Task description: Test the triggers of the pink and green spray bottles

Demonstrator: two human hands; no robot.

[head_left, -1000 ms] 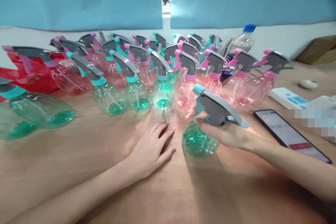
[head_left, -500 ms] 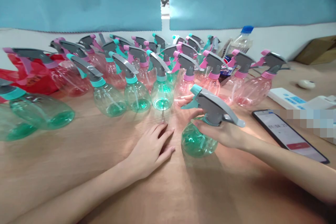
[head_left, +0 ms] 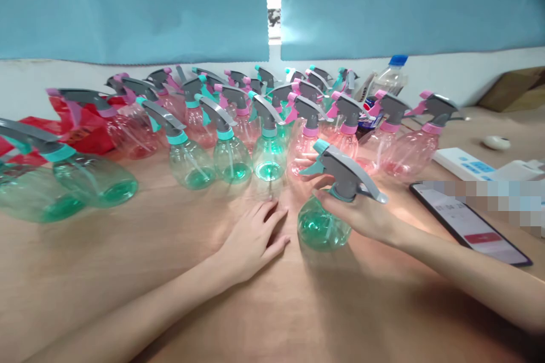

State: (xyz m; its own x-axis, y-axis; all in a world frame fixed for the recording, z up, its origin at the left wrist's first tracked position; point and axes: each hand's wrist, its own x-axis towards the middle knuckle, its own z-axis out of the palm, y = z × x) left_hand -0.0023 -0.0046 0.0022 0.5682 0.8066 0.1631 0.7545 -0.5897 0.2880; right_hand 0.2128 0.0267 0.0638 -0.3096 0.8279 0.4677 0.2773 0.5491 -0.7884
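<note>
My right hand [head_left: 361, 212] is wrapped round the neck of a green spray bottle [head_left: 321, 229] with a grey and turquoise trigger head. Its nozzle points away to the left, and part of the grip is hidden behind the bottle. Flat on the wooden table [head_left: 238, 317] lies my left hand [head_left: 251, 241], fingers spread and holding nothing, just left of that bottle. Beyond my hands stand green spray bottles [head_left: 232, 164], and pink ones [head_left: 415, 150] are to the right and behind.
At the left, more green bottles [head_left: 97, 181] stand before a red plastic bag [head_left: 85, 130]. On the right lie a phone [head_left: 468, 221], a white power strip [head_left: 464, 163] and a small white case [head_left: 496, 143]. A blue-capped drink bottle [head_left: 389, 76] stands by the wall under blue curtains [head_left: 136, 5].
The view has turned slightly left, so most things sit further right in the picture. Both hands keep their pose, the right still round the spray bottle.
</note>
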